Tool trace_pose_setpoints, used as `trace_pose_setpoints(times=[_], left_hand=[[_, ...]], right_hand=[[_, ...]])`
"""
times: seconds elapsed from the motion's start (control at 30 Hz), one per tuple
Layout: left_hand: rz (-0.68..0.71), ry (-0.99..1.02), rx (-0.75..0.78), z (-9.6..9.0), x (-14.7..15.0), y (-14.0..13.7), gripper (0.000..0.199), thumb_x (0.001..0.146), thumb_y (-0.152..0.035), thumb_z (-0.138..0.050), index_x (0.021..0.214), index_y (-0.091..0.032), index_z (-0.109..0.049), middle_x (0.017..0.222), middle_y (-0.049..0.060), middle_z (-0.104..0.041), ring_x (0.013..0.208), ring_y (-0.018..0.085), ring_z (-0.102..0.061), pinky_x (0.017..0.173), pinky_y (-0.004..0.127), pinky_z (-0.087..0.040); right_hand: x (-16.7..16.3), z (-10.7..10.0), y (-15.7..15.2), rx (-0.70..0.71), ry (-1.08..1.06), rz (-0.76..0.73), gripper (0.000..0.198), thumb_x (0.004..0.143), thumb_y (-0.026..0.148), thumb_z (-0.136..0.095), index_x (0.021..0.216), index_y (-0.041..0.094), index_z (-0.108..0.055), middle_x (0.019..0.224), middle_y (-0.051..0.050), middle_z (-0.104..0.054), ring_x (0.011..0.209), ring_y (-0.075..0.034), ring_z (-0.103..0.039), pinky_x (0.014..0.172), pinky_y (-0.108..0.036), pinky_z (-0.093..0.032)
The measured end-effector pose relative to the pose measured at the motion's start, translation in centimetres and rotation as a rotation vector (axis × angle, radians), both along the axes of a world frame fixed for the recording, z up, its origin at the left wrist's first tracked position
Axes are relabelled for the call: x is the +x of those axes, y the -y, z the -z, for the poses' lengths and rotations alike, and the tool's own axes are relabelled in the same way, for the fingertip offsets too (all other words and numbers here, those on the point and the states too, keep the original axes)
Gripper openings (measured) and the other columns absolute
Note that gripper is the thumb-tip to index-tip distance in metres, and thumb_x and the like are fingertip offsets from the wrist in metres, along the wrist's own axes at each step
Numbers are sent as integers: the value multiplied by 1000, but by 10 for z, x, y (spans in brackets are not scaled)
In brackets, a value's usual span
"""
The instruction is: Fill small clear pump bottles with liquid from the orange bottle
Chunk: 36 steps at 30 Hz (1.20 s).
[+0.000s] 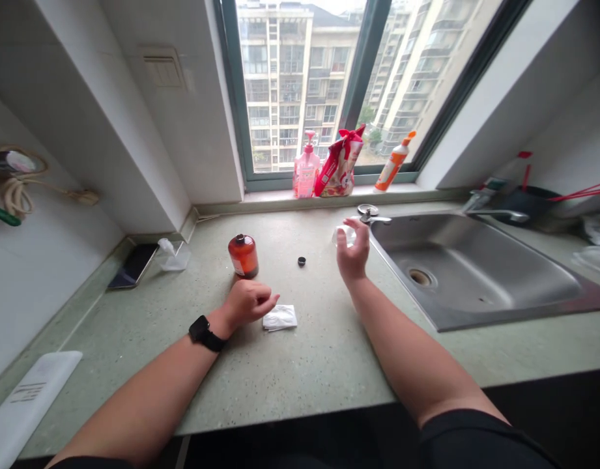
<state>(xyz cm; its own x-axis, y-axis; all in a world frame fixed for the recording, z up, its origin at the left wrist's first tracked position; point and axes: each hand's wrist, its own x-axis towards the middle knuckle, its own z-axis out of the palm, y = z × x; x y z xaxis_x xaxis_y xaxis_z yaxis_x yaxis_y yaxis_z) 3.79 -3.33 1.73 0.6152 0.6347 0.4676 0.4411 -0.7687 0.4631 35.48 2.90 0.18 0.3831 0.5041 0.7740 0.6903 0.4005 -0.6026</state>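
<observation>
My left hand (249, 301) rests on the counter with its fingers curled in and the thumb pointing right, plainly holding nothing. Just right of it lies a folded white tissue (281, 316). An amber bottle (242, 257), uncapped, stands upright behind this hand. Farther right, a small black cap (301, 261) sits on the counter. My right hand (354, 253) is raised near the sink's left edge, thumb and fingers apart. Directly behind its thumb is a clear, whitish object (336, 236), partly hidden; its kind and whether I touch it are unclear.
A steel sink (443, 322) fills the right side, with a faucet (505, 213) behind. On the windowsill stand a pink pump bottle (306, 172), a red bag (339, 166) and an orange-white bottle (393, 164). At left are a phone (133, 266) and a small clear container (176, 257).
</observation>
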Motion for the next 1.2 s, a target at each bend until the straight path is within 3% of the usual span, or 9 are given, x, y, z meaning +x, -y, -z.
trace_pose_setpoints(times=[0.1,0.2,0.27,0.4,0.57,0.67,0.77,0.97,1.2], left_hand=[[42,33,-158,10,-2,-4,52,103,-36,-55,60,-21,-29,57,-5,-27,52,12,-27,54,32,-22],[21,81,-267,11,-5,-10,54,103,-39,-55,61,-21,-27,58,-5,-25,52,11,-26,54,32,-20],[13,97,-304,11,-5,-12,54,103,-40,-56,61,-21,-26,58,-6,-25,53,11,-25,54,31,-19],[22,102,-330,14,-4,-12,54,103,-39,-57,61,-21,-28,58,-6,-25,54,11,-25,54,32,-18],[-1,122,-332,16,-4,-14,54,102,-39,-59,59,-21,-30,57,-6,-27,53,11,-26,53,31,-19],[-46,165,-329,16,-4,-13,41,101,-37,-61,66,-21,-46,59,-6,-37,54,11,-35,52,27,-26],[-92,241,-308,17,-3,-12,13,98,-34,-66,97,-21,-64,69,-5,-54,57,11,-46,54,24,-37],[-92,375,-176,17,-5,-5,37,97,-30,-72,130,-24,-59,115,5,-71,63,8,-56,58,23,-49],[-137,330,-159,17,-5,-2,85,93,-48,-83,163,-30,-39,154,17,-61,66,10,-62,65,29,-59]], right_hand=[[42,10,-16,-35,-59,227,61,94,61,-63,141,23,-55,135,-19,-61,133,-39,-60,118,-64,-46],[63,32,-31,-234,-127,265,97,73,68,-81,149,19,-47,140,-23,-57,136,-44,-56,120,-68,-42],[66,46,-40,-329,-120,248,107,65,68,-86,151,19,-45,140,-23,-57,135,-44,-57,119,-67,-43],[67,57,-51,-316,-117,237,95,66,63,-86,144,22,-50,141,-22,-61,131,-40,-61,116,-61,-47],[68,41,-47,-336,-202,254,87,68,58,-83,140,18,-57,131,-21,-70,123,-39,-67,110,-61,-52],[54,30,-34,-284,-174,93,88,74,62,-80,147,21,-53,137,-18,-69,117,-35,-71,104,-58,-57],[28,21,-19,-249,-146,-115,85,81,63,-77,152,25,-49,140,-15,-67,117,-31,-72,106,-55,-58],[-31,9,12,-318,-52,-516,78,82,58,-83,148,30,-52,135,-11,-71,123,-31,-71,109,-50,-57],[-65,6,36,-424,143,-792,73,80,54,-89,143,28,-63,133,-11,-76,122,-32,-73,107,-50,-59]])
